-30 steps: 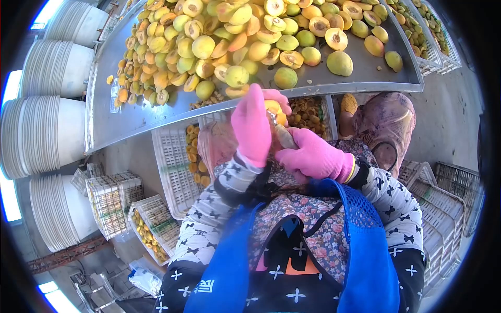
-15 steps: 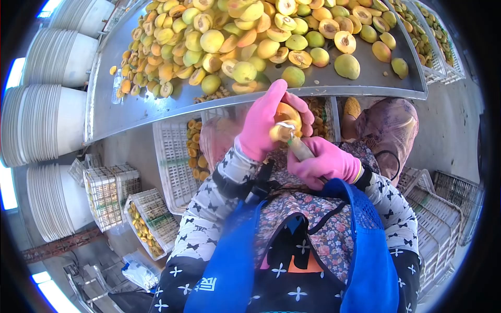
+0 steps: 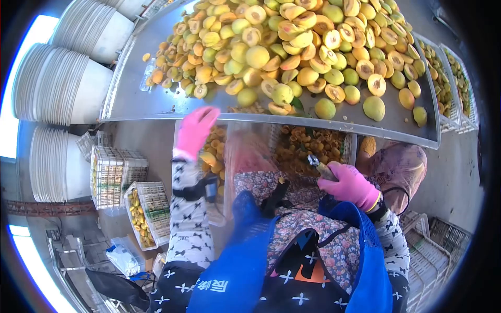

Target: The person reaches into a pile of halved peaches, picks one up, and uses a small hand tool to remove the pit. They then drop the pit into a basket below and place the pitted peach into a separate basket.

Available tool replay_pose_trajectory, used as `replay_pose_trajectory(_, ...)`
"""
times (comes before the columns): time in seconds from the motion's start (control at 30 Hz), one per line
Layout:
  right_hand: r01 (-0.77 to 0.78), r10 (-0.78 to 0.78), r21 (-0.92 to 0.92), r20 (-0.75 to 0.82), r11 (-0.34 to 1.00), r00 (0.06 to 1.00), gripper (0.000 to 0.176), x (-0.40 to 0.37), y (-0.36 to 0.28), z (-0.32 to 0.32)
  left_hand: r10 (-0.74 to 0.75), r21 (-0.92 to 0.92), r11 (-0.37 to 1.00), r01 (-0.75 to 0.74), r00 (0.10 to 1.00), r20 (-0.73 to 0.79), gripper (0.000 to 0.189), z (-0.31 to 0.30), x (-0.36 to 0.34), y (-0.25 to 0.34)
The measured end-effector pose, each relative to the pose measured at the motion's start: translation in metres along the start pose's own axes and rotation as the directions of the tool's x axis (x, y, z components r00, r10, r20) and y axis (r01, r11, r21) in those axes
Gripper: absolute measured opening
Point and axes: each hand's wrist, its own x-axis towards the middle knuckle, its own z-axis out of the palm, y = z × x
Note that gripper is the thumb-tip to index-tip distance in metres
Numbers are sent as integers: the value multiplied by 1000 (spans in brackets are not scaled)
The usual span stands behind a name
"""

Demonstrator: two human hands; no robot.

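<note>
My left hand (image 3: 196, 134), in a pink glove, is over the crate at my left knee, its fingers stretched out and somewhat blurred. Just under it is a peach half (image 3: 209, 158), apart from the fingers as far as I can see, above other halves in that crate. A pitting knife (image 3: 323, 169) with a metal loop tip and a thick handle is in my right hand (image 3: 350, 185), gloved in pink too and closed round the handle over my lap. Ahead, yellow peaches (image 3: 257, 57), many cut in half, lie heaped on a metal table (image 3: 130, 104).
Between my legs under the table edge sits a crate of dark orange pieces (image 3: 308, 148). More fruit crates stand at left (image 3: 151, 211) and far right (image 3: 443, 78). Stacked white tubs (image 3: 65, 86) line the left side. Stacked crates (image 3: 425, 261) are by my right elbow.
My left hand has moved from the middle to the left, away from the knife, and no longer holds the peach. My right hand has shifted slightly right and down with the knife.
</note>
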Motion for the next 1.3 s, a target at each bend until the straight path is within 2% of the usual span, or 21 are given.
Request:
replay_pose_trajectory(0.07,-31,31,2,-31,1000,999,34,-1,0,6,-124,-140,983,118,992,-36,51,37,36,-3)
replay_pose_trajectory(0.17,-28,26,-37,-72,999,997,34,-6,0,8,-71,100,993,69,997,21,63,93,79,-23)
replay_pose_trajectory(0.23,-63,62,-12,-78,998,995,33,-10,-3,7,-83,312,947,74,996,16,67,111,96,-23)
replay_pose_trajectory(0.3,-91,92,14,-86,996,992,31,-12,-6,6,-90,109,990,85,995,41,68,114,102,-44)
replay_pose_trajectory(0.37,-92,97,45,-123,995,988,31,-16,-12,6,-72,-169,982,89,992,106,64,97,95,-45)
replay_pose_trajectory(0.4,-92,100,64,-145,994,984,31,-16,-15,4,-74,-467,874,133,987,143,62,89,84,-28)
replay_pose_trajectory(0.43,-81,92,88,-132,993,987,30,-15,-19,0,-64,-713,678,179,980,186,59,76,70,-5)
replay_pose_trajectory(0.47,41,-29,59,-192,997,981,30,-11,-19,1,-48,-883,412,227,972,228,57,64,53,16)
replay_pose_trajectory(0.53,274,-269,-23,-289,961,919,31,-4,-21,5,151,-950,109,291,940,305,52,55,21,55)
replay_pose_trajectory(0.57,315,-322,-75,-336,946,885,31,-1,-28,6,257,-940,-47,339,913,317,50,57,9,72)
replay_pose_trajectory(0.63,367,-415,-194,-426,910,804,32,5,-49,5,234,-953,95,288,924,302,47,70,-2,99)
replay_pose_trajectory(0.73,448,-511,-251,-504,858,696,29,9,-67,3,311,-953,282,112,929,201,44,89,-19,125)
replay_pose_trajectory(0.8,419,-538,-338,-517,843,666,26,10,-70,-1,252,-939,244,244,919,304,45,99,-22,138)
replay_pose_trajectory(0.83,397,-550,-383,-520,834,653,26,9,-70,-2,212,-920,-68,386,906,365,45,102,-24,147)
replay_pose_trajectory(0.93,307,-552,-486,-518,818,653,24,4,-65,-4,155,-919,-68,388,914,375,47,111,-24,155)
replay_pose_trajectory(1.1,184,-526,-574,-514,798,677,29,4,-53,-1,175,-923,-5,385,909,378,48,119,-26,157)
replay_pose_trajectory(1.23,150,-493,-586,-485,796,723,29,8,-46,1,96,-939,72,336,935,342,42,124,-32,166)
replay_pose_trajectory(1.27,144,-474,-578,-474,803,742,29,8,-44,2,163,-947,314,64,979,120,40,130,-33,164)
replay_pose_trajectory(1.3,138,-455,-570,-462,810,761,28,9,-43,3,282,-832,508,-223,956,-84,38,138,-33,161)
